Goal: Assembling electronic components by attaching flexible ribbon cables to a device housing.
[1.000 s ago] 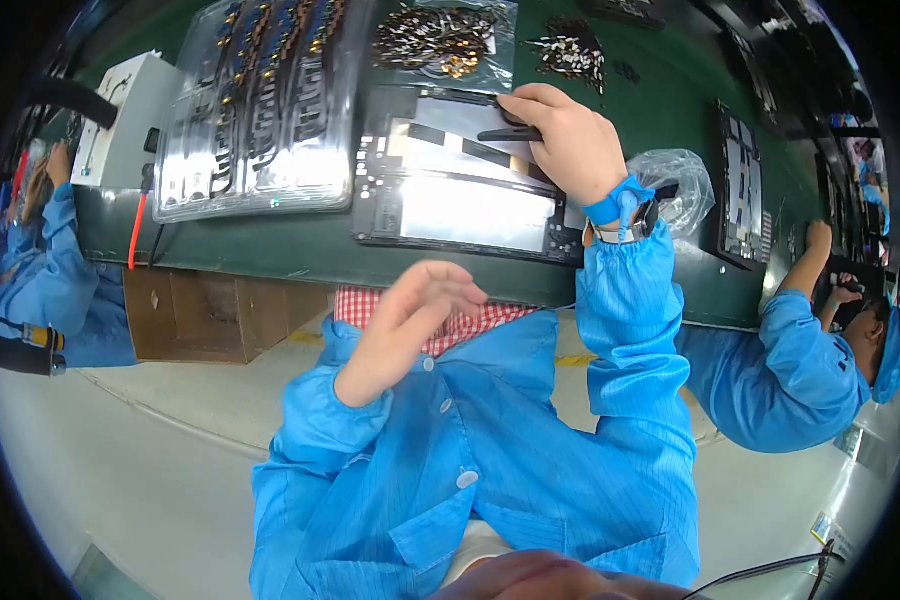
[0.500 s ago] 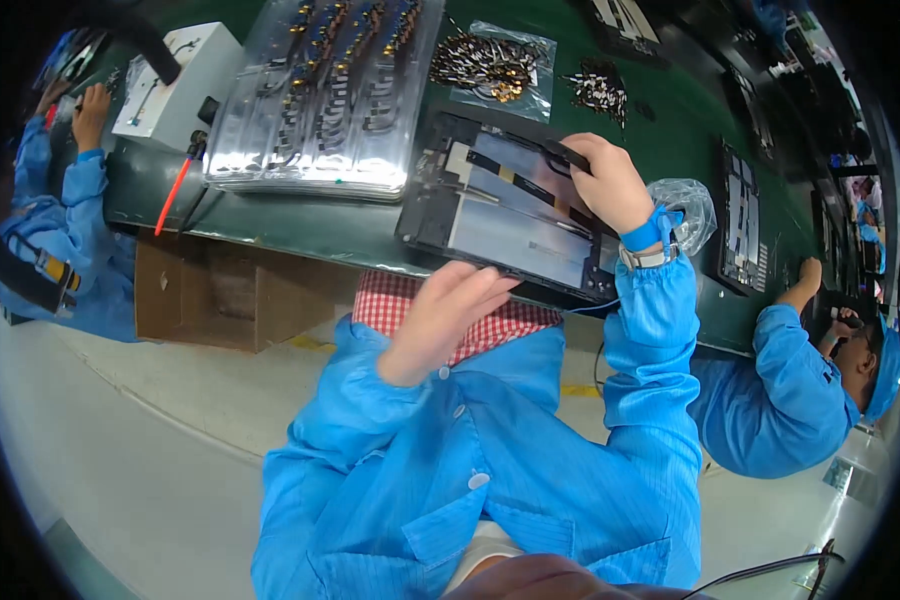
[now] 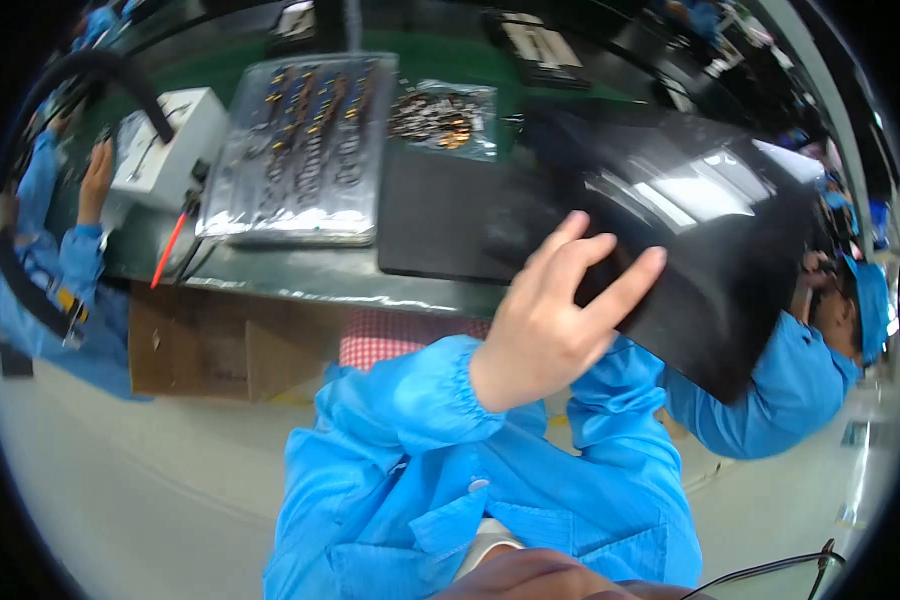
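A large, dark glossy panel (image 3: 690, 290) stands tilted above the right part of the bench, with bright light reflected on its face. My left hand (image 3: 555, 325) is in front of its lower left edge, fingers spread; whether the fingertips touch the surface I cannot tell. The panel hides my right hand, and only the blue sleeve (image 3: 615, 400) of that arm shows below it. Left of the panel, a flat black rectangular slab (image 3: 435, 220) lies at the bench's near edge, partly covered by the panel.
Left of the slab are clear plastic trays (image 3: 295, 215) of small cable parts. Behind it lies a bag of loose small parts (image 3: 445, 120). A white box (image 3: 185, 140) stands farther left, above a cardboard box (image 3: 195, 345). Co-workers (image 3: 815, 385) sit on both sides.
The open-backed device that lay under my hands is no longer seen that way; a glossy panel is now raised at the right. My left hand moved right and spread, while my right hand went out of sight.
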Motion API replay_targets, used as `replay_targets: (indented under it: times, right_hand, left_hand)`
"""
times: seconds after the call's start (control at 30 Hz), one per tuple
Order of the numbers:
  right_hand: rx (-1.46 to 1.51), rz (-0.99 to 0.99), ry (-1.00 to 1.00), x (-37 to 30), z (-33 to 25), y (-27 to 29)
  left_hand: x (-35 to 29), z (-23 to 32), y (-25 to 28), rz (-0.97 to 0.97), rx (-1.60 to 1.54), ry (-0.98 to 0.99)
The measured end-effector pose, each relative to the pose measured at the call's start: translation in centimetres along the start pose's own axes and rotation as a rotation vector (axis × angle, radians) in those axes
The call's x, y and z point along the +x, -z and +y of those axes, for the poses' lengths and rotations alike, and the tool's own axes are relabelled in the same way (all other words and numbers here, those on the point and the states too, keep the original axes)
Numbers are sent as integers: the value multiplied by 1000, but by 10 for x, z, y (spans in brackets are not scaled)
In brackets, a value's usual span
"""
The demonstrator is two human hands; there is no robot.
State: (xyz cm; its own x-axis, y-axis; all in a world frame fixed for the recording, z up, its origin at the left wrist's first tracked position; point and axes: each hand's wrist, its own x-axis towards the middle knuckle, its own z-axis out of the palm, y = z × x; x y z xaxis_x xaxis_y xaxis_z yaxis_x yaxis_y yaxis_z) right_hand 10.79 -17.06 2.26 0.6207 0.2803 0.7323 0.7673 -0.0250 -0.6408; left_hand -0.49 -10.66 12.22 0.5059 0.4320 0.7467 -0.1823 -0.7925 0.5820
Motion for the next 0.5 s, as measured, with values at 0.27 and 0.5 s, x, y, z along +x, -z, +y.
replay_targets:
  times: [0.27,0.5]
  right_hand:
    - [322,-5,-199,31,-35,-78]
    - [749,-160,-410,85,-23,15]
  left_hand:
    - [-38,-12,-11,12,443,-61]
    - [-50,-27,7,71,470,3]
